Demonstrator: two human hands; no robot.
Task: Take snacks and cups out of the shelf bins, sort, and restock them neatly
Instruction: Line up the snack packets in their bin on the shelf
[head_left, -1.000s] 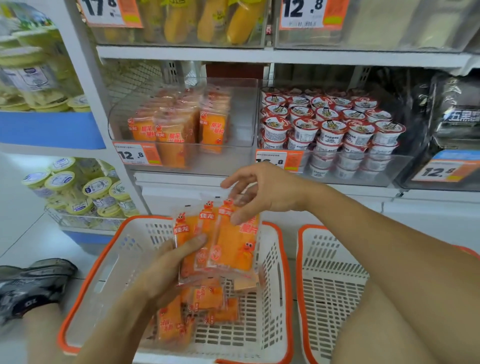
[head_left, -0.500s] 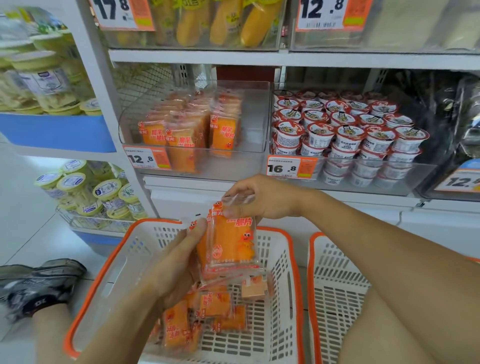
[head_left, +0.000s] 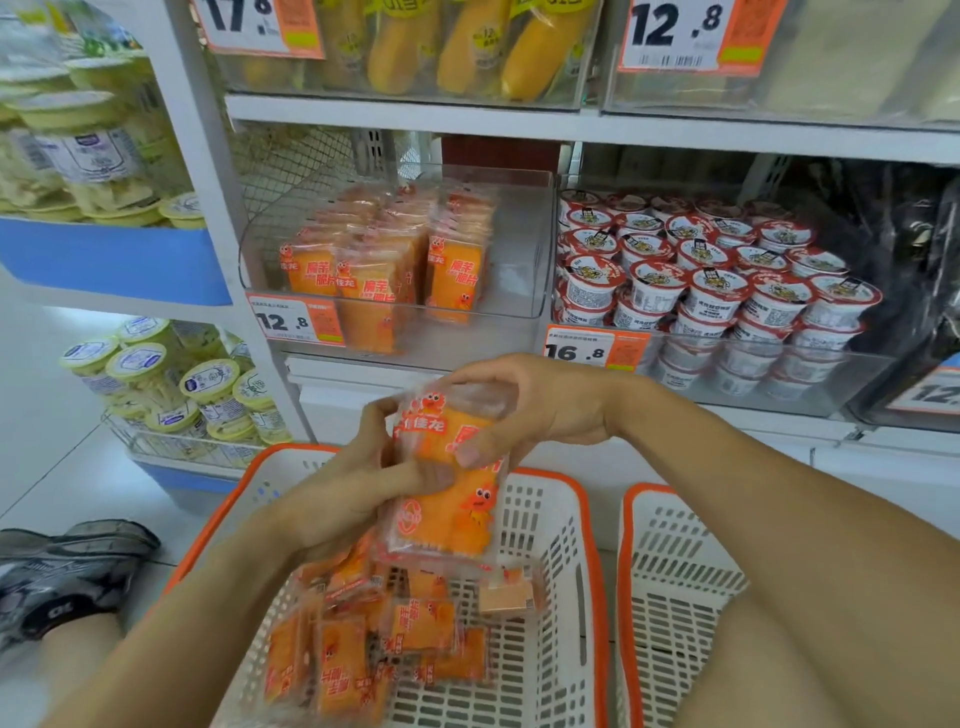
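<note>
Nearest, loose orange snack packets (head_left: 363, 649) lay heaped on the floor of the left orange-rimmed basket (head_left: 571, 545), with a second basket (head_left: 670, 561) just beside it on the right. Above that heap the left hand (head_left: 343, 499) cupped a small upright stack of packets (head_left: 447, 488) while the right hand (head_left: 524, 410) curled its fingers (head_left: 475, 452) over the stack's top, both gripping it, apparently to square the edges before restocking. Beyond, the clear shelf bin (head_left: 519, 249) held matching packets upright toward its left side, leaving room at the right, next to the bin of cups (head_left: 717, 280)
</note>
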